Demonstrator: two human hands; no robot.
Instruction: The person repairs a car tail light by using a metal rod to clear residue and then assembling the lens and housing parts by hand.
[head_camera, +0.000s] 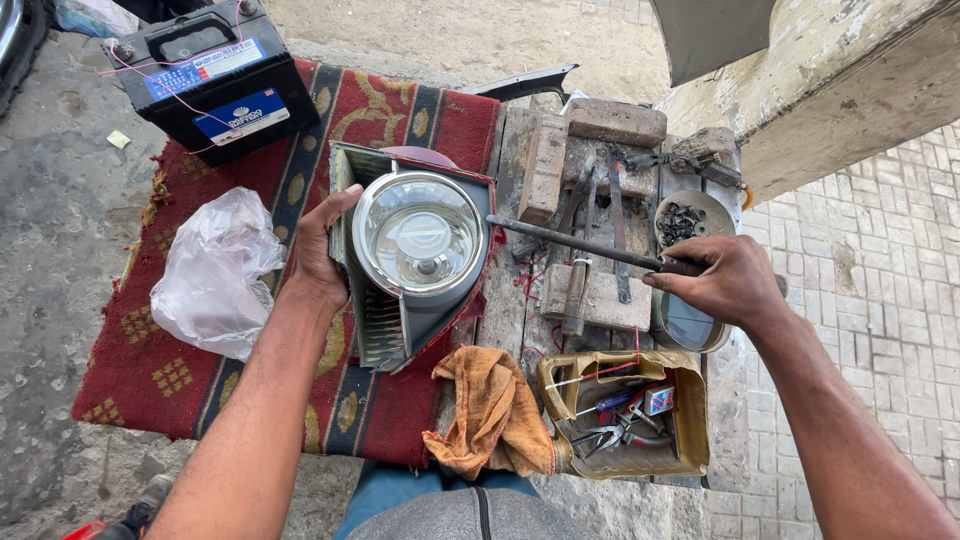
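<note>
A car headlight unit (415, 250) with a round glass lens and a grey housing lies on a red patterned rug (150, 370). My left hand (318, 250) grips the housing's left edge. My right hand (722, 282) is closed on the handle of a long dark screwdriver (575, 243), whose tip reaches the right rim of the headlight.
A black car battery (215, 75) stands at the rug's far left; a clear plastic bag (215, 275) lies left. Bricks (610, 125) and tools cover a wooden board. A bowl of screws (690, 215), an orange rag (492, 410) and a tin of tools (625, 410) sit nearby.
</note>
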